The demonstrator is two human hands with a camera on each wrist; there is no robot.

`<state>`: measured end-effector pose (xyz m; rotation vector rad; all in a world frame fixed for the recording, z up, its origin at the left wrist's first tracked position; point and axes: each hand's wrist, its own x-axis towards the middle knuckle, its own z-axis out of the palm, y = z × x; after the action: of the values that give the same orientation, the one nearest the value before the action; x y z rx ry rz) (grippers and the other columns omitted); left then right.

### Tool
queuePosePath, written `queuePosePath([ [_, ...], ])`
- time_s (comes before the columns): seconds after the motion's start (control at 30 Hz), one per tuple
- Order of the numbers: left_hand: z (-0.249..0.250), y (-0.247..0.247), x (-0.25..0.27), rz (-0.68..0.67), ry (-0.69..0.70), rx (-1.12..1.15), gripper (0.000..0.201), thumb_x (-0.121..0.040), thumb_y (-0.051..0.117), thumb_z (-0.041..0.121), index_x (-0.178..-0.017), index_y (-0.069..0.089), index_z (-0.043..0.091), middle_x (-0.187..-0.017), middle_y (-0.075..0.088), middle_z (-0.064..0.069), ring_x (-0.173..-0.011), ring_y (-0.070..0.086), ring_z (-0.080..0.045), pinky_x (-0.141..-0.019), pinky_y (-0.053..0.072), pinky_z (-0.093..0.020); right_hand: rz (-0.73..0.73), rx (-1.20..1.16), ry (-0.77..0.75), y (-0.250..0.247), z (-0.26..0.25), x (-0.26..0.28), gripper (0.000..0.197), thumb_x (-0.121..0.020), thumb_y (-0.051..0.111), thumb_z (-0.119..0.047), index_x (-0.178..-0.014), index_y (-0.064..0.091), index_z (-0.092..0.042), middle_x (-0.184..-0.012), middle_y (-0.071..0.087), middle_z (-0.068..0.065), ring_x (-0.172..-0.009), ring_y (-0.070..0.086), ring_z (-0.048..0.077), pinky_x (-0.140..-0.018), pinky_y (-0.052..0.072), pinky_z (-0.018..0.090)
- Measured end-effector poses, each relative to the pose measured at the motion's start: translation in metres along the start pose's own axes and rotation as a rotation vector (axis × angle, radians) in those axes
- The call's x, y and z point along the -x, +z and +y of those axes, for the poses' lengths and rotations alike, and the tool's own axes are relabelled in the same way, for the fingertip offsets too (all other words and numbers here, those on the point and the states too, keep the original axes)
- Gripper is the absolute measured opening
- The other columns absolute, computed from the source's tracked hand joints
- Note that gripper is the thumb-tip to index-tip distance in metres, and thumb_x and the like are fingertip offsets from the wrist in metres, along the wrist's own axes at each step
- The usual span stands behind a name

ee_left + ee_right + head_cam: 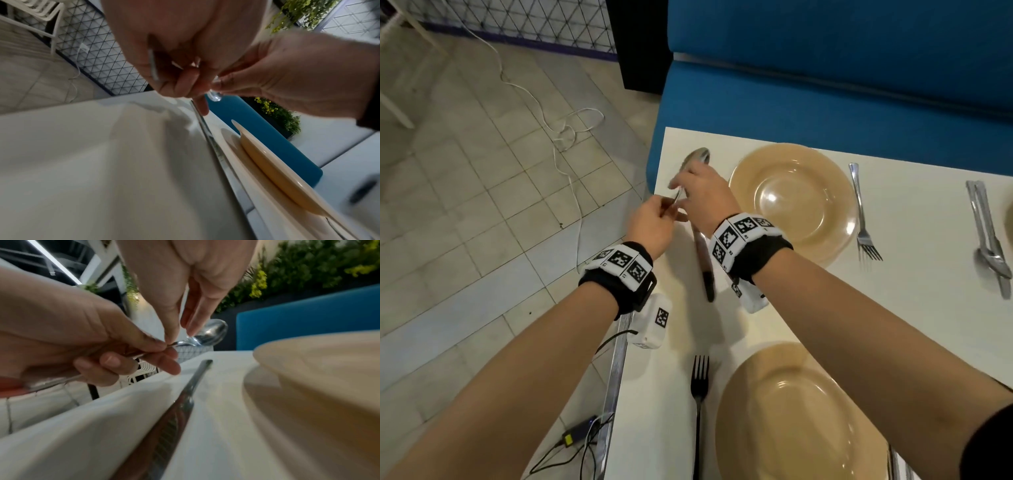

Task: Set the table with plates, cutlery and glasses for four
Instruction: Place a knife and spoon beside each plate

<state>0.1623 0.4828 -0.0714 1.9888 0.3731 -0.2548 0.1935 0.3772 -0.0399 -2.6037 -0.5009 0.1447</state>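
Observation:
A metal spoon (699,157) is held just above the far left corner of the white table (914,308). My left hand (669,209) grips its handle, and my right hand (682,187) pinches its neck from above. In the right wrist view the spoon's bowl (212,333) sticks out past my right hand's thumb and fingers (179,335), while my left hand (160,353) curls round the handle. A table knife (705,270) lies flat below both hands, left of the far beige plate (791,202). A second beige plate (801,411) sits near me with a fork (700,394) on its left.
Another fork (863,219) lies right of the far plate, and a knife and spoon pair (989,240) lies further right. A blue bench (825,68) runs behind the table. The table's left edge drops to a tiled floor with white cable (571,130) and a charger (578,433).

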Motion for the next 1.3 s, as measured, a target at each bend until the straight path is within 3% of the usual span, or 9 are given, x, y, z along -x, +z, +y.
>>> queuePosePath([
  [0.1,0.006,-0.008,-0.001,-0.01,0.086,-0.107,0.014,-0.098,0.047,0.021,-0.094,0.059,0.013,-0.073,0.062,0.007,-0.052,0.051,-0.005,-0.045,0.037,-0.007,-0.189,0.344,-0.183,-0.017,-0.01,-0.01,0.027,-0.095,0.044,-0.004,-0.112,0.064,-0.002,-0.115,0.058,0.012,-0.113,0.044,0.027,-0.091,0.038,0.031],
  [0.23,0.009,-0.018,-0.002,-0.009,0.056,-0.008,0.01,-0.089,0.063,0.027,-0.089,0.065,0.017,-0.074,0.069,0.006,-0.05,0.058,-0.006,-0.046,0.042,-0.011,-0.339,0.485,-0.131,-0.033,-0.01,-0.025,0.025,-0.093,0.047,0.0,-0.109,0.065,-0.003,-0.111,0.058,0.016,-0.101,0.051,0.03,-0.076,0.039,0.032],
  [0.5,0.024,-0.032,-0.004,0.06,0.09,0.648,0.01,-0.088,0.065,0.011,-0.096,0.066,0.018,-0.09,0.066,-0.002,-0.07,0.064,-0.006,-0.066,0.054,-0.017,-0.163,0.076,0.112,-0.054,0.005,-0.024,0.02,-0.086,0.066,-0.026,-0.102,0.074,-0.018,-0.101,0.072,0.001,-0.104,0.059,0.019,-0.09,0.047,0.028],
  [0.63,0.03,-0.025,-0.009,0.03,0.115,0.651,0.01,-0.092,0.058,0.014,-0.087,0.066,0.015,-0.082,0.068,-0.002,-0.074,0.065,-0.011,-0.071,0.057,-0.022,-0.157,-0.159,0.177,-0.041,-0.003,-0.014,0.02,-0.083,0.069,-0.026,-0.097,0.075,-0.014,-0.094,0.073,0.005,-0.084,0.06,0.014,-0.077,0.045,0.023],
  [0.73,0.025,-0.024,-0.019,0.058,0.067,0.549,0.009,-0.091,0.062,0.018,-0.086,0.068,0.013,-0.075,0.067,-0.001,-0.06,0.063,-0.004,-0.063,0.055,-0.016,-0.125,-0.172,0.287,-0.026,0.006,-0.009,0.021,-0.085,0.067,-0.025,-0.101,0.074,-0.014,-0.098,0.073,0.005,-0.081,0.056,0.012,-0.072,0.039,0.021],
  [0.93,0.006,-0.02,-0.04,-0.025,-0.07,0.218,0.018,-0.09,0.064,0.022,-0.095,0.068,0.006,-0.073,0.067,-0.003,-0.05,0.06,-0.003,-0.055,0.053,-0.013,-0.195,0.003,0.339,0.005,0.02,0.006,0.026,-0.087,0.06,-0.009,-0.109,0.069,-0.017,-0.112,0.068,0.005,-0.105,0.062,0.022,-0.093,0.048,0.029],
  [1.07,0.004,-0.009,-0.048,-0.082,-0.151,0.095,0.013,-0.087,0.066,0.019,-0.094,0.067,0.008,-0.072,0.066,-0.004,-0.067,0.065,-0.014,-0.066,0.058,-0.023,-0.162,-0.047,0.374,0.017,0.023,0.009,0.026,-0.085,0.062,-0.007,-0.108,0.07,-0.015,-0.109,0.069,0.005,-0.104,0.061,0.022,-0.092,0.048,0.029],
  [1.17,0.009,0.0,-0.052,-0.069,-0.154,-0.058,0.013,-0.084,0.071,0.022,-0.077,0.06,0.017,-0.077,0.069,-0.006,-0.075,0.07,-0.02,-0.078,0.059,-0.033,-0.077,-0.078,0.41,0.023,0.023,0.009,0.024,-0.086,0.059,-0.007,-0.106,0.069,-0.015,-0.104,0.069,0.006,-0.098,0.062,0.022,-0.085,0.047,0.027],
  [1.3,0.019,0.006,-0.059,-0.03,-0.124,-0.217,0.025,-0.08,0.074,0.03,-0.068,0.054,0.021,-0.081,0.073,-0.006,-0.075,0.072,-0.018,-0.08,0.058,-0.031,-0.03,-0.065,0.407,0.023,0.022,0.003,0.024,-0.09,0.051,-0.009,-0.106,0.069,-0.012,-0.101,0.069,0.008,-0.093,0.063,0.023,-0.076,0.044,0.024],
])
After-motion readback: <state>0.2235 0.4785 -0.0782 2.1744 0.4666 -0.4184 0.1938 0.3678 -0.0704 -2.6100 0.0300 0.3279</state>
